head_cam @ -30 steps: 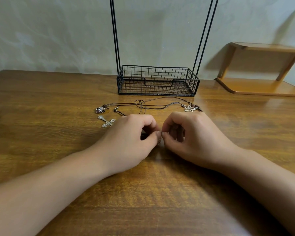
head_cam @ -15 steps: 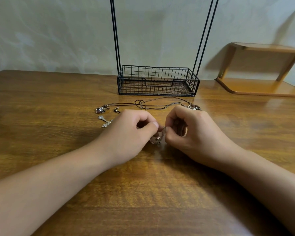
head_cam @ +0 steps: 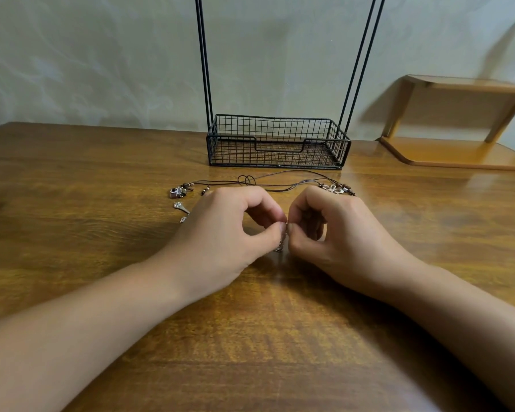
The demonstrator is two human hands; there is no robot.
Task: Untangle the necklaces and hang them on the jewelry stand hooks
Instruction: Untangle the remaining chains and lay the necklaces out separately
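Observation:
Thin dark necklace cords (head_cam: 275,185) lie tangled on the wooden table in front of the black wire jewelry stand (head_cam: 277,142). A camera charm (head_cam: 176,192) and a silver cross pendant (head_cam: 180,209) lie at the left, a silver flower pendant (head_cam: 333,189) at the right. My left hand (head_cam: 229,233) and my right hand (head_cam: 336,236) meet fingertip to fingertip and pinch a small silver pendant (head_cam: 282,242) between them, just above the table. The stand's hooks are out of view above.
The stand's wire basket base has two pairs of thin black uprights (head_cam: 204,60) rising out of frame. A light wooden shelf (head_cam: 458,120) stands at the back right by the wall. The table (head_cam: 72,203) spreads wide to the left.
Both hands have risen slightly from the table and shifted a little away from me. The small silver pendant now shows between the thumbs. The cross pendant is partly covered by my left hand.

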